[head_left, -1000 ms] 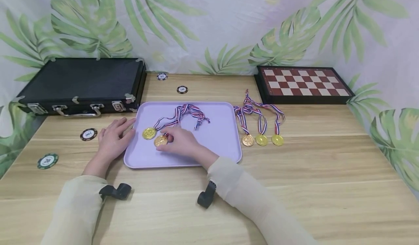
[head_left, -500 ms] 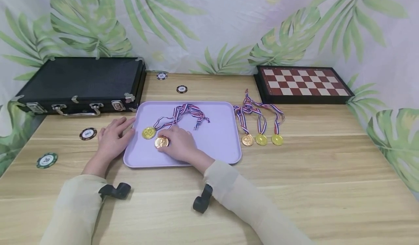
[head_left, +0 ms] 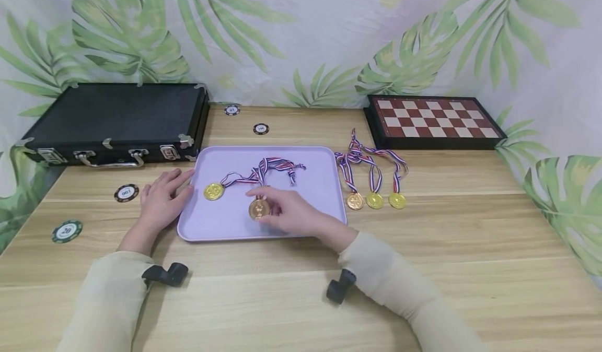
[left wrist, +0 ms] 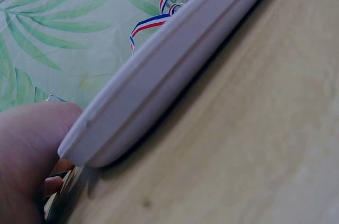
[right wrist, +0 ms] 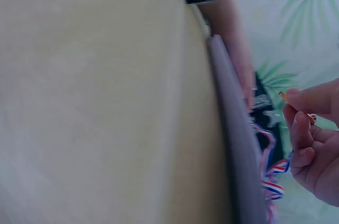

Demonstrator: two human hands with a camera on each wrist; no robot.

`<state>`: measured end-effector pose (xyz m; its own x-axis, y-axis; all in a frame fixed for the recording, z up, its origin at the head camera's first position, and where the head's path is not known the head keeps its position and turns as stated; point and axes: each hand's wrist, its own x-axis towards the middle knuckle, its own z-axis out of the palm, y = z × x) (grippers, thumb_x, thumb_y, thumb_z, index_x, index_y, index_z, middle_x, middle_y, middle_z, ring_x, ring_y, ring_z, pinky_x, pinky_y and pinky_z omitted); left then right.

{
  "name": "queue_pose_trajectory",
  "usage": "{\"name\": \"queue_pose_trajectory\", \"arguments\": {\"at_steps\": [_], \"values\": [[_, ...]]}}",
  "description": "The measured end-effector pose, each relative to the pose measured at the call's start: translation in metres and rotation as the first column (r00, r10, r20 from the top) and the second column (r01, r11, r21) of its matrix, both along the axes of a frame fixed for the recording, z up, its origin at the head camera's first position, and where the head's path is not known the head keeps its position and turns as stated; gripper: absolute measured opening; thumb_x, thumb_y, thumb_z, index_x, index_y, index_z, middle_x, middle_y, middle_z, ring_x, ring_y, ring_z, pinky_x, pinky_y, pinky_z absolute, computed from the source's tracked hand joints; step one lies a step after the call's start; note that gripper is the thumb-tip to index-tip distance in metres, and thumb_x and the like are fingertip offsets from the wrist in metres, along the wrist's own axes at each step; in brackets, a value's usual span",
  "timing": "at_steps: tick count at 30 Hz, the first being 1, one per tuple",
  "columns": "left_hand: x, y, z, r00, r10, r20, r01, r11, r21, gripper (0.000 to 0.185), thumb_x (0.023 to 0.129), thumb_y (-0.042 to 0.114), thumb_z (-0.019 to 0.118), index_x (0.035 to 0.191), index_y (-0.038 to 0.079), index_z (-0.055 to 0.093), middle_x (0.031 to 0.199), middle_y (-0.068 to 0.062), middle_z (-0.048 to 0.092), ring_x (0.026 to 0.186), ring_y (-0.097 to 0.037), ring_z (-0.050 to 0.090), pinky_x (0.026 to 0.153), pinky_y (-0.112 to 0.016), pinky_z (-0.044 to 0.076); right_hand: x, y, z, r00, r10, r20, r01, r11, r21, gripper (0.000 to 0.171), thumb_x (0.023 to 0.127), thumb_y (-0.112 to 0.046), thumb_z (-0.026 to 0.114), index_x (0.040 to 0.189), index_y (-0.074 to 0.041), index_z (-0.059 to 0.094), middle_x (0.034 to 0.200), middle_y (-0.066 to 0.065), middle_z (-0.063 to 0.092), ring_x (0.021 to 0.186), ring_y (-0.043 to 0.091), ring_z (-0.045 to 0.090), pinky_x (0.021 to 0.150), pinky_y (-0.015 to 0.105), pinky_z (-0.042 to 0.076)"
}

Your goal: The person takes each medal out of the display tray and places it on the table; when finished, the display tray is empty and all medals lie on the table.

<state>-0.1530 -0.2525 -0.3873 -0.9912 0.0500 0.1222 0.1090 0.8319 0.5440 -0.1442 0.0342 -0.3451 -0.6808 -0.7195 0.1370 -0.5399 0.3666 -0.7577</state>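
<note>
My right hand pinches a bronze-coloured medal by its edge over the lilac tray. In the right wrist view that medal shows edge-on between thumb and finger, raised above the tray rim. Its striped ribbon trails back onto the tray, bunched with the ribbon of a gold medal lying at the left. My left hand rests at the tray's left edge, fingers spread, the fingertips at the rim. The left wrist view shows part of that hand beside the tray wall.
Right of the tray lie several medals with tangled ribbons. A black case stands at the back left, a chessboard at the back right. Poker chips lie about, among them a green chip and a black chip.
My right hand has taken hold of the bronze-coloured medal and moved it to the right and up, shifting the ribbons slightly rightward. My left hand has stayed put.
</note>
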Motion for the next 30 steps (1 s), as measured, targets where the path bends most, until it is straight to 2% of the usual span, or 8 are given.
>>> {"name": "queue_pose_trajectory", "arguments": {"at_steps": [9, 11, 17, 20, 23, 25, 28, 30], "values": [[0.0, 0.001, 0.001, 1.0, 0.001, 0.008, -0.001, 1.0, 0.003, 0.045, 0.09, 0.031, 0.038, 0.129, 0.008, 0.04, 0.133, -0.025, 0.026, 0.124, -0.041, 0.012, 0.093, -0.057, -0.003, -0.018, 0.047, 0.069, 0.988, -0.08, 0.134, 0.103, 0.98, -0.168, 0.049, 0.075, 0.002, 0.063, 0.12, -0.001, 0.045, 0.076, 0.008, 0.056, 0.06, 0.017, 0.049, 0.051, 0.024, 0.042], [0.0, 0.001, 0.001, 1.0, 0.001, 0.012, -0.001, 1.0, 0.0, 0.045, 0.09, 0.031, 0.038, 0.129, 0.008, 0.04, 0.133, -0.025, 0.026, 0.124, -0.041, 0.012, 0.093, -0.057, -0.003, -0.022, 0.057, 0.084, 0.987, -0.081, 0.137, 0.109, 0.971, -0.212, 0.05, 0.075, 0.003, 0.062, 0.121, 0.0, 0.044, 0.077, 0.01, 0.055, 0.06, 0.018, 0.049, 0.052, 0.023, 0.042], [0.0, 0.0, 0.001, 1.0, 0.002, 0.011, -0.002, 1.0, -0.002, 0.045, 0.09, 0.031, 0.038, 0.129, 0.008, 0.039, 0.133, -0.025, 0.026, 0.124, -0.041, 0.012, 0.093, -0.057, -0.004, -0.029, 0.083, 0.121, 0.996, -0.07, 0.048, 0.083, 0.928, -0.362, 0.049, 0.074, 0.009, 0.06, 0.12, 0.004, 0.045, 0.077, 0.014, 0.053, 0.061, 0.019, 0.049, 0.052, 0.023, 0.043], [-0.001, 0.0, -0.001, 1.0, 0.001, 0.002, -0.001, 1.0, 0.002, 0.045, 0.09, 0.031, 0.039, 0.129, 0.008, 0.04, 0.133, -0.025, 0.027, 0.124, -0.04, 0.012, 0.093, -0.057, -0.004, -0.028, 0.098, 0.137, 0.996, -0.066, 0.054, 0.083, 0.891, -0.447, 0.048, 0.074, 0.012, 0.058, 0.12, 0.005, 0.045, 0.08, 0.015, 0.054, 0.066, 0.019, 0.051, 0.056, 0.022, 0.045], [-0.001, 0.0, -0.002, 1.0, 0.0, -0.005, 0.0, 1.0, 0.007, 0.045, 0.09, 0.031, 0.039, 0.128, 0.007, 0.04, 0.132, -0.025, 0.027, 0.124, -0.04, 0.012, 0.093, -0.057, -0.003, -0.024, 0.114, 0.151, 0.997, -0.055, 0.059, 0.078, 0.838, -0.539, 0.046, 0.074, 0.015, 0.056, 0.118, 0.005, 0.047, 0.082, 0.016, 0.056, 0.07, 0.02, 0.053, 0.06, 0.022, 0.046], [-0.001, 0.0, -0.002, 1.0, -0.001, -0.007, 0.001, 1.0, 0.01, 0.045, 0.09, 0.031, 0.039, 0.128, 0.007, 0.041, 0.132, -0.025, 0.027, 0.124, -0.04, 0.012, 0.093, -0.057, -0.003, -0.022, 0.125, 0.161, 0.998, -0.048, 0.045, 0.066, 0.796, -0.602, 0.045, 0.073, 0.017, 0.055, 0.116, 0.005, 0.049, 0.084, 0.017, 0.056, 0.071, 0.021, 0.054, 0.061, 0.022, 0.046], [-0.001, -0.001, -0.003, 1.0, -0.001, -0.014, 0.002, 1.0, 0.014, 0.045, 0.09, 0.031, 0.039, 0.128, 0.007, 0.041, 0.132, -0.025, 0.028, 0.124, -0.04, 0.013, 0.092, -0.057, -0.003, -0.02, 0.141, 0.175, 0.998, -0.038, 0.046, 0.06, 0.716, -0.695, 0.045, 0.071, 0.02, 0.055, 0.114, 0.007, 0.049, 0.084, 0.021, 0.056, 0.069, 0.022, 0.055, 0.06, 0.022, 0.047], [-0.001, -0.001, -0.003, 1.0, -0.002, -0.018, 0.002, 1.0, 0.014, 0.045, 0.089, 0.03, 0.04, 0.128, 0.007, 0.041, 0.132, -0.025, 0.028, 0.124, -0.04, 0.013, 0.092, -0.058, -0.003, -0.02, 0.15, 0.182, 0.996, -0.088, 0.025, 0.079, 0.682, -0.727, 0.045, 0.07, 0.02, 0.056, 0.113, 0.009, 0.049, 0.082, 0.022, 0.056, 0.066, 0.022, 0.055, 0.058, 0.021, 0.047]]}}
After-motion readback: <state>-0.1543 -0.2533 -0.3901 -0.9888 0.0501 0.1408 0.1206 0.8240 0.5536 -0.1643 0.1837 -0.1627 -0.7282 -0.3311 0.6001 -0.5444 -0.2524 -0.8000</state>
